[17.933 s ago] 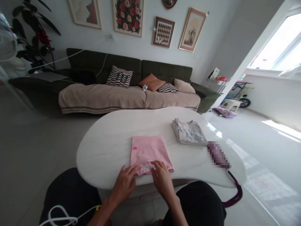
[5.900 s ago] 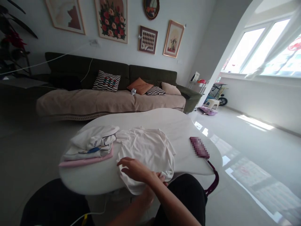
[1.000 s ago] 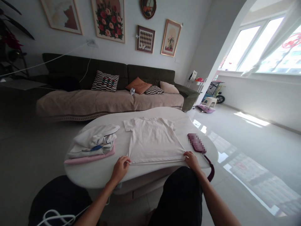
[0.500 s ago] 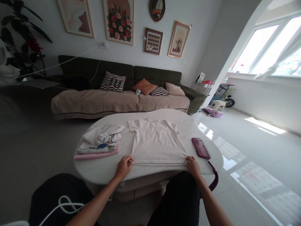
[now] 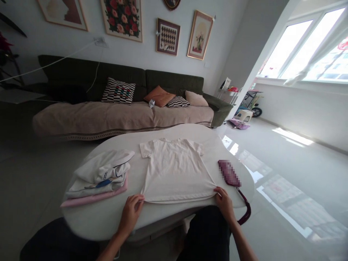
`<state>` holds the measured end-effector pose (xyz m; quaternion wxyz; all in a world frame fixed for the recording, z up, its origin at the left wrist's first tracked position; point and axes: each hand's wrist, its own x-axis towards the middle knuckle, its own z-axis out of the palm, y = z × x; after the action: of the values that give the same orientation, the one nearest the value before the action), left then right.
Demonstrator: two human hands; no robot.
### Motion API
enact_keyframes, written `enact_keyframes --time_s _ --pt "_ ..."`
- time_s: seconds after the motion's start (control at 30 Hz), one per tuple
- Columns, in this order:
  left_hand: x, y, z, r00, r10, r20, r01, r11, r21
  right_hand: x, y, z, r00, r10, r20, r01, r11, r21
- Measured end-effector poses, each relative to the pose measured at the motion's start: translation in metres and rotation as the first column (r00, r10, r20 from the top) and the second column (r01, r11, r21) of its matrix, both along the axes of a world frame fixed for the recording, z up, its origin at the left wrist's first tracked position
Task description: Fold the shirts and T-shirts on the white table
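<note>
A white short-sleeved T-shirt lies spread on the white table, its collar toward the sofa and its hem toward me. My left hand pinches the left corner of the hem between thumb and fingers. At the opposite corner, my right hand grips the hem in the same way. The hem is stretched taut between both hands, and its two layers show along the near edge.
Left of the shirt, a crumpled white garment with dark trim rests on folded pink cloth. On the right lies a maroon pixelated item with a strap hanging over the table edge. Behind stands a sofa with cushions.
The view has shifted right and come closer. Both hands keep hold of the hem corners; the hem looks pulled wider and more taut, with the left hand a little farther out.
</note>
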<state>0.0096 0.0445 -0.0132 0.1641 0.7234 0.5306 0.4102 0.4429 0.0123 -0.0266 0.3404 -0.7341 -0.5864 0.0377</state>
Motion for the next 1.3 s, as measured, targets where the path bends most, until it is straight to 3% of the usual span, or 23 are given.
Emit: enact_keyframes --time_s 0.17,0.23,0.37,0.43,0.53,0.73,0.87,1.07,1.3 --pt "-0.007 -0.005 0.002 0.984 -0.047 -0.174 0.050 0.999 0.012 -0.004 -0.008 0.012 0.988 0.005 0.151 -0.005 1.000 0.002" --pt "0.006 -0.006 0.007 0.970 -0.084 -0.229 0.088 0.996 0.006 -0.019 -0.009 0.019 0.984 0.023 0.179 -0.025 1.000 0.009" --pt "0.049 0.000 0.024 0.925 -0.254 -0.283 0.228 0.966 -0.123 -0.058 -0.003 0.030 0.962 0.245 0.120 -0.231 0.966 -0.119" --pt "0.065 0.006 0.030 0.896 -0.327 -0.302 0.281 0.941 -0.186 -0.068 0.000 0.031 0.954 0.272 0.122 -0.250 0.953 -0.171" --pt "0.069 0.012 0.031 0.866 -0.375 -0.330 0.319 0.924 -0.212 -0.071 0.001 0.026 0.953 0.259 0.160 -0.229 0.956 -0.183" --pt "0.058 0.012 0.028 0.843 -0.387 -0.374 0.336 0.921 -0.196 -0.061 0.001 0.013 0.936 0.282 0.212 -0.255 0.956 -0.147" --pt "0.058 0.014 0.027 0.832 -0.390 -0.395 0.340 0.920 -0.193 -0.058 0.002 0.016 0.918 0.343 0.197 -0.305 0.931 -0.201" --pt "0.060 0.017 0.022 0.838 -0.388 -0.384 0.337 0.921 -0.196 -0.061 0.002 0.023 0.914 0.335 0.230 -0.281 0.929 -0.239" --pt "0.063 0.023 0.049 0.887 -0.358 -0.291 0.306 0.928 -0.211 -0.062 0.000 0.039 0.937 0.268 0.226 -0.235 0.958 -0.163"
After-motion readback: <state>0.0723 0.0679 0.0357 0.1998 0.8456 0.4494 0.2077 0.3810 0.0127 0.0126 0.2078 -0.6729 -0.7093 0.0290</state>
